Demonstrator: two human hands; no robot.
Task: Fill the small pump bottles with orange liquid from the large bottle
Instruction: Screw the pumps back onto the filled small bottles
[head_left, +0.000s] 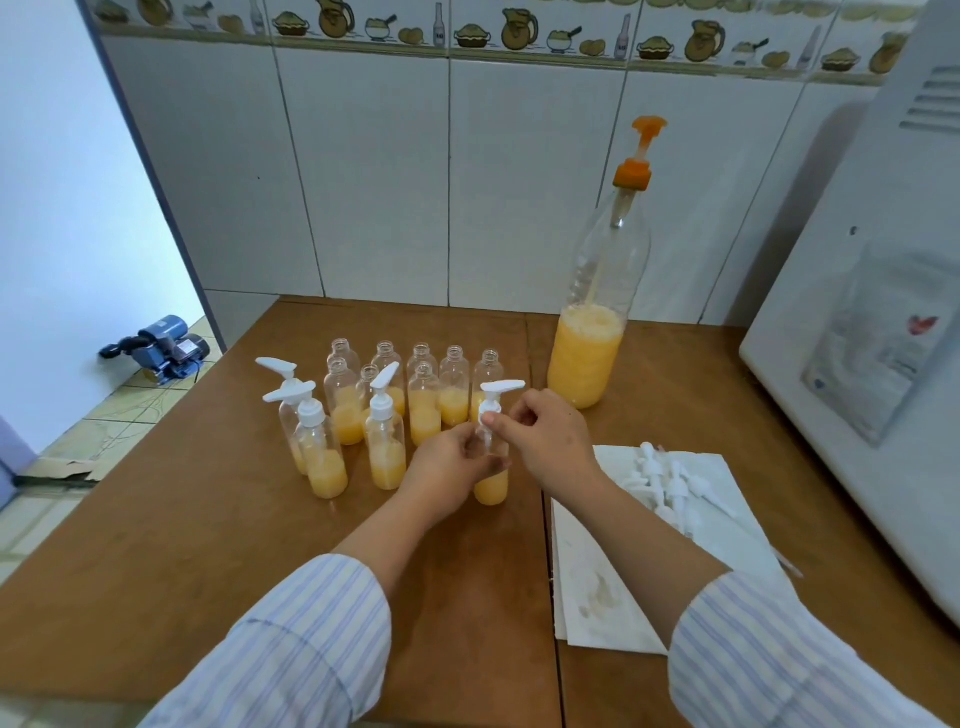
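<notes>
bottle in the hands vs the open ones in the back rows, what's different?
The held bottle has a white pump top on its neck; the back-row bottles have bare, open necks. The held bottle is gripped by the left hand, with the right hand pinching its pump collar; the back-row bottles stand untouched on the table. Both are small, clear and partly filled with orange liquid.
</notes>
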